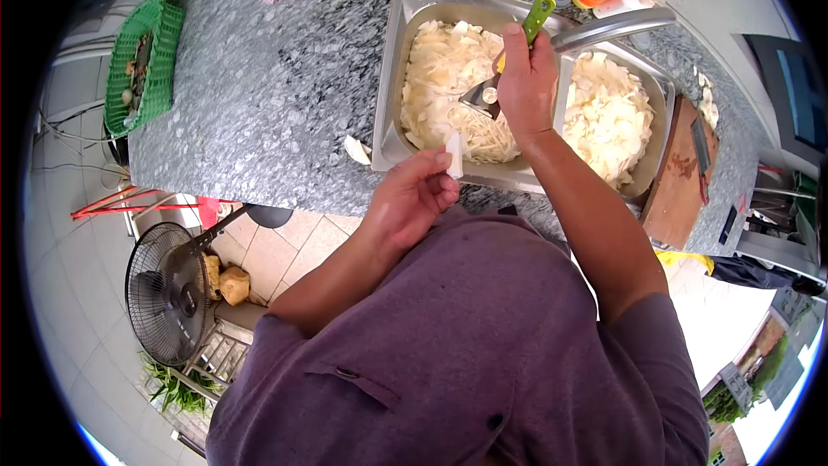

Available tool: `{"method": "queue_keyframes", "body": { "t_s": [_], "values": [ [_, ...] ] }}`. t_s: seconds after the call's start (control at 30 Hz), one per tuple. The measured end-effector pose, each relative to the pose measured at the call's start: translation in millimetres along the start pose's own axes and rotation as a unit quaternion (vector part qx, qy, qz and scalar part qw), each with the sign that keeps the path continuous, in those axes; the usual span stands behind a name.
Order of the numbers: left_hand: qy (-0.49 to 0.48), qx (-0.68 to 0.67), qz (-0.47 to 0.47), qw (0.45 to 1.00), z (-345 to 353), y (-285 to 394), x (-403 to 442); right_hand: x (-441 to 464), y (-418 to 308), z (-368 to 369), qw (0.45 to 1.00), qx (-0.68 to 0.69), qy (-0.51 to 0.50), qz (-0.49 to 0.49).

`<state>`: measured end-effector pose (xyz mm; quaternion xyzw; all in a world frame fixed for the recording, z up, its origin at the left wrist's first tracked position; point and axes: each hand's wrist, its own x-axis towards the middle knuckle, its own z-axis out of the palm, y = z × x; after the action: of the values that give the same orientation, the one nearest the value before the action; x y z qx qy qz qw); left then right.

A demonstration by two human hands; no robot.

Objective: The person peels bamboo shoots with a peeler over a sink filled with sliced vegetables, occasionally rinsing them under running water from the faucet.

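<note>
Shirt (448, 319) foremost; right hand (527, 85) partly hides green-handled tool (539, 15)

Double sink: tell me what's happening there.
A person's left hand pinches a pale piece at the sink's near edge. Their right hand grips a green-handled tool, its metal head over the left basin. Pale slices and shreds lie in that basin, and more pale slices in the right one. Beyond it, a knife rests on a wooden board.
</note>
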<state>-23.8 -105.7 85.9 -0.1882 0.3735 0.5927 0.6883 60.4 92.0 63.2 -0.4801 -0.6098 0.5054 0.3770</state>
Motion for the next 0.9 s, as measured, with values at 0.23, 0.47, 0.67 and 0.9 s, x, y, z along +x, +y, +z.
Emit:
{"method": "queue_keyframes", "body": {
  "t_s": [0.23,0.47,0.67,0.9],
  "values": [
    [0.025,-0.005,0.049,0.998,11,10,13,-34,-41,5,0.975,0.139,-0.095,0.143],
    [0.033,-0.006,0.070,0.997,14,2,19,-41,-42,4,0.968,0.181,-0.110,0.134],
    [0.031,-0.013,0.060,0.998,24,-2,9,-42,-36,4,0.971,0.183,-0.112,0.109],
    [0.019,0.011,0.041,0.999,20,3,0,1,9,9,0.998,0.061,0.006,0.033]
  ]
}}
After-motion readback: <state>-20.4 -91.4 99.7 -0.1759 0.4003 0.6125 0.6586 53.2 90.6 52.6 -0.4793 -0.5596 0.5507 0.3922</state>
